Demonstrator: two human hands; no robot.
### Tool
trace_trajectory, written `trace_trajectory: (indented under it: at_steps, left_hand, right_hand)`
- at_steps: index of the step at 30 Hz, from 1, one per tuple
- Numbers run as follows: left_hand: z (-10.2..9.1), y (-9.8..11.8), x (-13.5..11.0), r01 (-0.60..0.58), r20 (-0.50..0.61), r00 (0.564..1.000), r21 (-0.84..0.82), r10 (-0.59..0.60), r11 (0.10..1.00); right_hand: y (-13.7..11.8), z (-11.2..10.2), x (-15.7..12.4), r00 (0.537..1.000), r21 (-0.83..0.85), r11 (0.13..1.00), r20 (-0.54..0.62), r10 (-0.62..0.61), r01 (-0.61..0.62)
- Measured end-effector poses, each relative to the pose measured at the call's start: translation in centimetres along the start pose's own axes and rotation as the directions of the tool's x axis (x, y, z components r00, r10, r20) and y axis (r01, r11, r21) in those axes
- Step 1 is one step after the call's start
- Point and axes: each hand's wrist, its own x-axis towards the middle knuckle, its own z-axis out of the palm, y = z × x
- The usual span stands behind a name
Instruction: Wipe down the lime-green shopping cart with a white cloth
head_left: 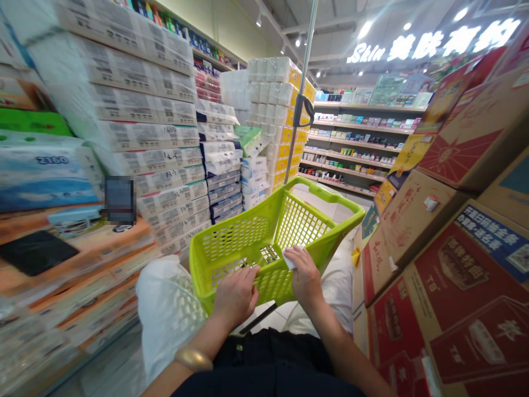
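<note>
Smooth lime-green plastic on the shopping basket [231, 242], polished metal on the pole [305, 88], matt corrugated cardboard on the cartons [413, 231], glossy plastic film on the tissue packs [144, 132], shiny gold-toned metal on the bangle [193, 359]

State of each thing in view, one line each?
lime-green plastic basket: upright, both hands on it
left hand: fingers curled over the basket's near rim
right hand: resting on the rim
white slip: at the right hand's fingers, against the rim
gold bangle: worn on the left wrist
metal pole: rising behind the basket, slightly tilted
toilet-paper packs: wrapped, stacked high
cardboard cartons: stacked, closed
</note>
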Motion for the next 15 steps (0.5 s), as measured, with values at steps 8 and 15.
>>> trace_trajectory:
  at_steps: [8,15]
  left_hand:
    - [0.0,0.0,0.0,-0.005,0.021,1.0,0.006,0.005,1.0]
    - [0.0,0.1,0.0,-0.004,0.018,1.0,0.024,0.003,1.0]
  right_hand:
    - [0.9,-0.4,0.3,1.0,-0.018,1.0,0.004,-0.009,0.009]
    - [-0.3,0.5,-0.1,1.0,-0.031,0.999,0.016,-0.01,0.011]
